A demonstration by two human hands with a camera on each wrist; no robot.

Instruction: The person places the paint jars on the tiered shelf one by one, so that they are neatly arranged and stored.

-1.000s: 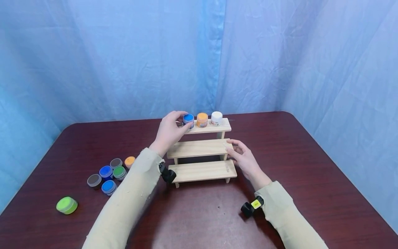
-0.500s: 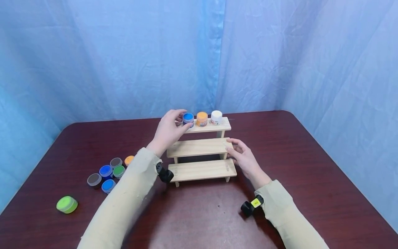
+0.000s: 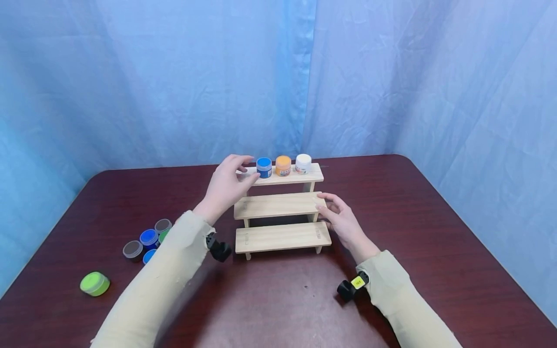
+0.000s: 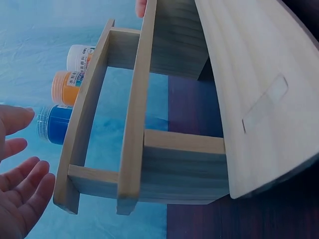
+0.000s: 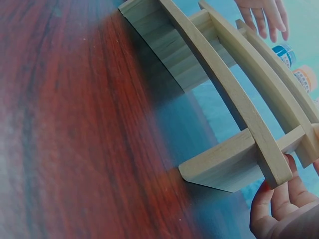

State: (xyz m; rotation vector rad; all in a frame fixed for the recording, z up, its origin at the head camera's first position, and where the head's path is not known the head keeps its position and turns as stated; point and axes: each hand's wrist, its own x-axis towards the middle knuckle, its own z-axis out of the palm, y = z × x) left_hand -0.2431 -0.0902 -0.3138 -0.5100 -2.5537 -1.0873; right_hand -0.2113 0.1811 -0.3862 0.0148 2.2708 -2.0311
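Observation:
A blue paint jar [image 3: 264, 168], an orange jar [image 3: 283, 166] and a white jar [image 3: 303, 164] stand in a row on the top step of a three-step wooden display stand [image 3: 283, 237]. Beside the blue jar is my left hand [image 3: 228, 183], its fingers spread and nothing held. The left wrist view shows a gap between those fingers and the blue jar [image 4: 61, 124]. At the stand's right side, my right hand [image 3: 341, 220] grips the end of the middle step between thumb and fingers. The right wrist view has its curled fingers [image 5: 280, 199] against the wood, partly hidden.
Several more jars sit at left on the dark red table [image 3: 278, 309], among them brown-lidded [image 3: 132, 250] and blue [image 3: 149, 238] ones, some hidden behind the left sleeve. A light green jar [image 3: 95, 283] lies nearer the front. Blue curtains [image 3: 196, 87] hang behind the table.
My left hand has let go of the blue paint jar and drawn back to the left. The jar stays on the top step. My right hand keeps its place on the stand.

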